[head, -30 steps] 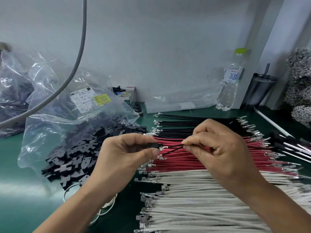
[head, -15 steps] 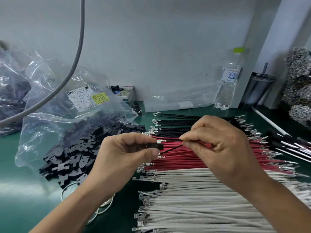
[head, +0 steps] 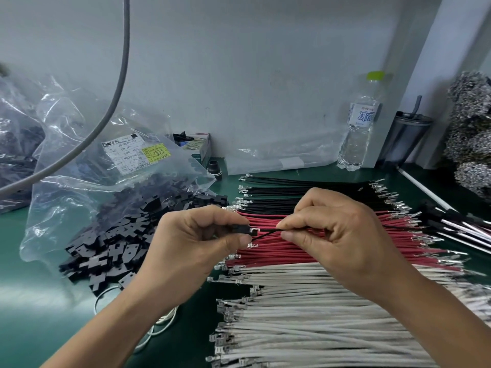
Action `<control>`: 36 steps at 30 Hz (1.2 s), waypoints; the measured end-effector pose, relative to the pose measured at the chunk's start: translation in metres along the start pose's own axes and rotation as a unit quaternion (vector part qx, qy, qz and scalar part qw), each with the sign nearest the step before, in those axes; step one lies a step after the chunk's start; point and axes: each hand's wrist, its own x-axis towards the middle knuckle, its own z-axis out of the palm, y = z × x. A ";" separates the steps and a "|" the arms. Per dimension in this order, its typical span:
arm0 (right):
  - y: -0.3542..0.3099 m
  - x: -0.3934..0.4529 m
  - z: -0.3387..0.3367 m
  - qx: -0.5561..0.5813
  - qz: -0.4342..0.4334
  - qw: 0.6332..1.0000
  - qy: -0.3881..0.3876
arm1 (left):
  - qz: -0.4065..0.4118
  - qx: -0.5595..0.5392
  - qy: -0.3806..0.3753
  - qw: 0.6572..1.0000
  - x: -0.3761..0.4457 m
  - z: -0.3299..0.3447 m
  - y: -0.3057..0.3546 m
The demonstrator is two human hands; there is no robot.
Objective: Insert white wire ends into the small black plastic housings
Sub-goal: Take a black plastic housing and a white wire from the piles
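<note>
head-worn view, looking down, close

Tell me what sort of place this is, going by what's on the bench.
Most likely a wire-harness assembly bench in a small factory or workshop. Sorted rows of cut, terminal-crimped wires cover the green bench mat, and a labelled plastic bag spills many identical black plastic housings beside them.

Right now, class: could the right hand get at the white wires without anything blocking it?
Probably yes: the white wires lie uncovered just below the right hand, though its grip is pinching a black wire.
</note>
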 end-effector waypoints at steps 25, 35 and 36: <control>-0.014 0.004 0.017 -0.141 -0.077 0.980 0.118 | -0.004 -0.027 0.036 0.999 0.000 0.005 0.003; 0.019 0.018 0.012 -0.231 -0.017 0.968 -0.098 | -0.071 -0.149 0.154 0.974 0.010 -0.010 0.003; 0.023 0.021 0.012 -0.229 -0.007 0.967 -0.112 | -0.072 -0.151 0.156 0.974 0.010 -0.011 0.003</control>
